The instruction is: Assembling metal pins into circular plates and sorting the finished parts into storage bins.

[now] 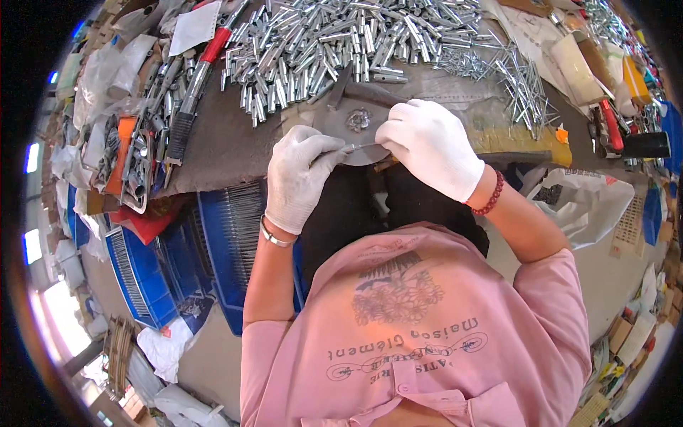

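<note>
Both my hands wear white cotton gloves and meet over a round grey metal plate [348, 132] at the front edge of the workbench. My left hand [299, 174] pinches one end of a thin metal pin [354, 147] between thumb and forefinger. My right hand [430, 146] grips the pin's other end, fingers curled over it. A small cluster of metal bits [359, 119] lies at the plate's middle. A silver bracelet sits on my left wrist, a red bead bracelet on my right.
A big heap of short silver metal tubes [334, 35] covers the bench behind the plate. Thin loose pins [523, 82] lie at the right. Red-handled tools [203, 60] rest at the left. Blue crates [228, 242] with rows of parts stand below the bench.
</note>
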The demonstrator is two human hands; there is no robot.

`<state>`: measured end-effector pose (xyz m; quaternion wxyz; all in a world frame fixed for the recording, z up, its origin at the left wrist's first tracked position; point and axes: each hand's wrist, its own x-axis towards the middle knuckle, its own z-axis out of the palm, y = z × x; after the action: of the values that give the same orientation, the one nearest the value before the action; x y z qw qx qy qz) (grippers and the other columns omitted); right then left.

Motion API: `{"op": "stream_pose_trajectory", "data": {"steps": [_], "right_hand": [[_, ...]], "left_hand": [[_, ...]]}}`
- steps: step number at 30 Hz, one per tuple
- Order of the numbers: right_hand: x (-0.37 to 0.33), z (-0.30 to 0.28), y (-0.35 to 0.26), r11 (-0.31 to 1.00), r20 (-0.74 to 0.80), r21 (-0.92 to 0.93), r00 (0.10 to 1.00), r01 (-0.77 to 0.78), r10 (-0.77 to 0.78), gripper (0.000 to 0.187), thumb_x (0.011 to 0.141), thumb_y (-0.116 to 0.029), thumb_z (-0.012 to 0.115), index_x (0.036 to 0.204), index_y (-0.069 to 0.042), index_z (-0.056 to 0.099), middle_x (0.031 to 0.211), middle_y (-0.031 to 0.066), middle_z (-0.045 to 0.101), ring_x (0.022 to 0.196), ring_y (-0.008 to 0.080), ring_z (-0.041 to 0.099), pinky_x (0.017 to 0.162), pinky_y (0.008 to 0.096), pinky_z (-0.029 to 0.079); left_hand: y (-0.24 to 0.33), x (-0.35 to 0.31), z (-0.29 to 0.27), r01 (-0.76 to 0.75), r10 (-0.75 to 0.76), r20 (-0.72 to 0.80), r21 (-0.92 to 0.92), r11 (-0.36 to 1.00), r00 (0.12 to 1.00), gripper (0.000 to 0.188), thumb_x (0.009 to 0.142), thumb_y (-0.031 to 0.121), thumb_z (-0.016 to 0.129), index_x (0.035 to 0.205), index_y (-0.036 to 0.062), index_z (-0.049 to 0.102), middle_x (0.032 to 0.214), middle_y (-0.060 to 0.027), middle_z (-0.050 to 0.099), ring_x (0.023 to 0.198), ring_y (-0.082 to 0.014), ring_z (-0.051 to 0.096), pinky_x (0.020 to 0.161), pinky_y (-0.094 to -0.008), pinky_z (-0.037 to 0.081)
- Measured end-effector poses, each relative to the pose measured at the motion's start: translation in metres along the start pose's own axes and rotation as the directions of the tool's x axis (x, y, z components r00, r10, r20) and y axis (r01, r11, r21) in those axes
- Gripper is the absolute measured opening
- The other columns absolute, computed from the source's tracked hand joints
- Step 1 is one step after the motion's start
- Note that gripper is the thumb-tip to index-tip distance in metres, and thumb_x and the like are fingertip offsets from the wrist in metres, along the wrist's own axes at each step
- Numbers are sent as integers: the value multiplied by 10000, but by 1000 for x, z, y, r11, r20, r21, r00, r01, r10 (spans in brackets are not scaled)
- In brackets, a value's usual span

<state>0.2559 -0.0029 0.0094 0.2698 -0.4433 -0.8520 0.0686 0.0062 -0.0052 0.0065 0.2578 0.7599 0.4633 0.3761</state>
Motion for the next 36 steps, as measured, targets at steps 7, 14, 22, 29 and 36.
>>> {"op": "stream_pose_trajectory", "data": {"steps": [7,14,22,29,36], "right_hand": [[1,5,1,998,-9,9,998,55,-55,67,850,-110,726,905,-147,728,902,36,637,898,274,652,826,393,541],[2,10,-4,997,-23,-3,997,76,-76,126,836,-83,702,934,-149,746,890,48,608,896,283,638,806,407,540],[-1,8,-1,996,-67,52,996,70,-67,150,837,-165,771,986,-149,771,955,34,644,939,285,662,839,418,551],[-11,-42,93,877,-223,-301,922,-373,316,73,902,-141,752,953,-140,804,902,62,690,879,288,707,773,395,582],[2,-28,118,868,-74,-430,968,-247,239,112,910,-152,707,965,-162,805,921,69,673,911,298,696,812,424,577]], "left_hand": [[-3,-3,3,-20,20,-23,6,1000,1000,144,801,22,844,939,43,808,873,-114,684,830,-290,687,744,-382,538],[-5,-5,9,-32,34,-44,36,999,998,140,804,21,837,937,51,805,874,-119,683,830,-303,688,748,-393,539],[2,-1,4,-100,101,-2,100,990,995,126,809,22,831,924,61,795,874,-123,686,831,-319,678,753,-403,532],[10,-5,2,-110,116,-45,115,987,992,152,788,21,854,923,58,792,879,-117,683,835,-316,675,748,-407,531],[8,-4,3,-89,93,-48,88,992,995,168,777,32,867,924,62,793,881,-110,681,846,-313,675,751,-410,532]]}}
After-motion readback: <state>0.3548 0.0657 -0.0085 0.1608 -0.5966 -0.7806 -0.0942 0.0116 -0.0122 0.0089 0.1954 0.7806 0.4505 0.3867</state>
